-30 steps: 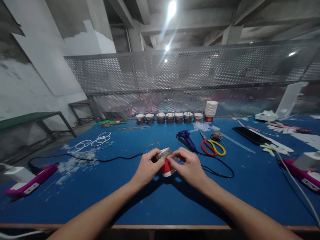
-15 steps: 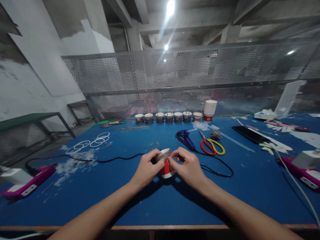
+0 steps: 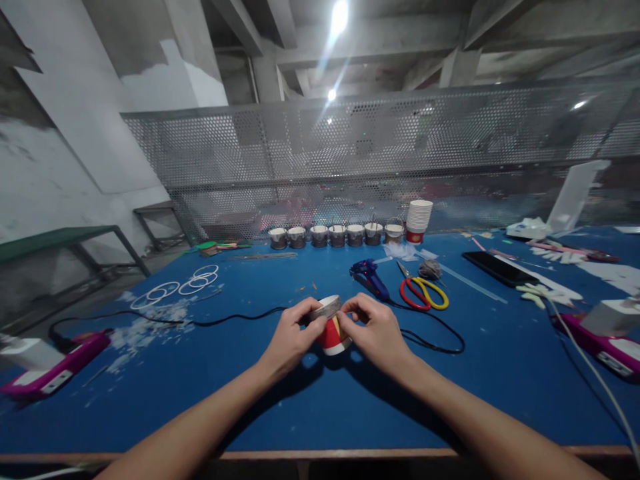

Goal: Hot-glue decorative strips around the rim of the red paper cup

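Above the front middle of the blue table, a red, yellow and white paper cup (image 3: 332, 339) tilts between my hands, with a grey yarn-like band (image 3: 329, 309) round its rim end. My left hand (image 3: 295, 333) grips the cup from the left, thumb on the band and fingers behind. On the other side, my right hand (image 3: 373, 327) is closed, its thumb and fingertips pressed together against the cup at the band's edge. Any strand in that pinch is too fine to make out. Beyond the right hand lie a blue glue gun (image 3: 369, 279), scissors (image 3: 424, 292) and a ball of grey yarn (image 3: 430, 269).
Several grey-wrapped cups (image 3: 337, 236) line the back beside a stack of paper cups (image 3: 419, 221). White rings (image 3: 199, 280) lie at left. A black cord (image 3: 215, 323) crosses behind my hands. Power strips (image 3: 60, 363) sit at both sides; a phone (image 3: 500, 268) lies right.
The cup has turned slightly, and a yellow patch shows beside the red near my right fingers. Both hands stay almost in place around it.
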Action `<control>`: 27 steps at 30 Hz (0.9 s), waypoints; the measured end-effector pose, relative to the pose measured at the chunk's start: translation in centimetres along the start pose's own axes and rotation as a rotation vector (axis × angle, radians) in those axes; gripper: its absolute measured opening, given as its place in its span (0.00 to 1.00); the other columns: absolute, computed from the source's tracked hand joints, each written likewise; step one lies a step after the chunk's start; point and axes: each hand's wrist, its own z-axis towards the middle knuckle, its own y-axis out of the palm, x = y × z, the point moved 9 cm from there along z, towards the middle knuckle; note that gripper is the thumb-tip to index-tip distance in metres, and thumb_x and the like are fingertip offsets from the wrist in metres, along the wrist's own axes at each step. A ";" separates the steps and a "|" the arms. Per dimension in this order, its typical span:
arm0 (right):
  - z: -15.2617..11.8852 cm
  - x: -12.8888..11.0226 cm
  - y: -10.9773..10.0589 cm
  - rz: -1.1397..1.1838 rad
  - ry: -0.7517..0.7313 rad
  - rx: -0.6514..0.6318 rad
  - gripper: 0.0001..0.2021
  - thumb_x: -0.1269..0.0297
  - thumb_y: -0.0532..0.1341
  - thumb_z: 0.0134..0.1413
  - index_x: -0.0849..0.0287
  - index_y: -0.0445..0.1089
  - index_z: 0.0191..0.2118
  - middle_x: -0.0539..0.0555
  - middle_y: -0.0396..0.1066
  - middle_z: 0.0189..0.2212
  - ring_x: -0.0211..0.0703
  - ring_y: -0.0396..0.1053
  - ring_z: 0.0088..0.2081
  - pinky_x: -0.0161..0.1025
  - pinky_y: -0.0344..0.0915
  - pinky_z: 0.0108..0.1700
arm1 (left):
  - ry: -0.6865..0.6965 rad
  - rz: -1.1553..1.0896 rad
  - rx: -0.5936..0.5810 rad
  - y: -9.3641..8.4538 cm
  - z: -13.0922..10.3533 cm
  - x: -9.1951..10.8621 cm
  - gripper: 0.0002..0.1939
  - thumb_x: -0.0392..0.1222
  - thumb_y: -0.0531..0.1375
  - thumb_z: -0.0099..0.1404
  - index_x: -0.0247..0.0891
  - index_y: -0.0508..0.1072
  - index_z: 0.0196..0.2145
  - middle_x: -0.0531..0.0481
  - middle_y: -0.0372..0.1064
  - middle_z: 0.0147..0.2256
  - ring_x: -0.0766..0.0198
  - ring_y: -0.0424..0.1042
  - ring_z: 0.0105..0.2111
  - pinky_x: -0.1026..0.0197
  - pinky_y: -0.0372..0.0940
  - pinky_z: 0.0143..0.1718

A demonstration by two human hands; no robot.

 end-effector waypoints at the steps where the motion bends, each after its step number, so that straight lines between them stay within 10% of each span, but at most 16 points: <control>1: 0.0 0.0 0.0 0.006 0.004 0.002 0.08 0.63 0.57 0.52 0.57 0.67 0.24 0.48 0.66 0.22 0.37 0.62 0.23 0.35 0.57 0.28 | -0.004 0.003 0.004 0.0 0.0 0.0 0.09 0.45 0.55 0.53 0.38 0.66 0.21 0.57 0.58 0.20 0.67 0.56 0.23 0.65 0.55 0.27; 12: 1.2 1.9 -0.2 0.043 0.108 -0.079 0.10 0.60 0.55 0.55 0.57 0.70 0.30 0.53 0.73 0.29 0.42 0.68 0.30 0.39 0.64 0.34 | -0.125 -0.103 0.033 -0.1 0.2 -1.4 0.09 0.44 0.60 0.51 0.36 0.73 0.26 0.53 0.68 0.24 0.65 0.64 0.26 0.64 0.60 0.29; 17: 6.3 -0.2 -5.9 0.090 0.012 0.159 0.16 0.58 0.57 0.55 0.57 0.69 0.48 0.57 0.72 0.43 0.49 0.69 0.44 0.51 0.63 0.49 | -0.200 -0.190 0.046 -0.3 0.5 -2.5 0.06 0.42 0.60 0.52 0.36 0.71 0.24 0.54 0.66 0.22 0.67 0.62 0.25 0.65 0.57 0.27; 20: 8.9 -1.8 -8.2 0.283 0.013 0.231 0.19 0.61 0.56 0.55 0.57 0.64 0.53 0.53 0.72 0.34 0.42 0.70 0.32 0.45 0.68 0.38 | -0.275 -0.292 0.042 -0.2 0.6 -3.3 0.07 0.43 0.61 0.53 0.36 0.71 0.25 0.53 0.66 0.23 0.67 0.63 0.24 0.64 0.59 0.27; 27: 4.3 -1.6 -1.2 0.141 -0.051 -0.164 0.07 0.70 0.56 0.54 0.60 0.71 0.34 0.53 0.72 0.28 0.41 0.69 0.29 0.40 0.67 0.33 | -0.297 -0.472 0.054 0.0 0.5 -3.4 0.12 0.48 0.60 0.57 0.35 0.74 0.27 0.50 0.68 0.28 0.66 0.67 0.27 0.64 0.65 0.29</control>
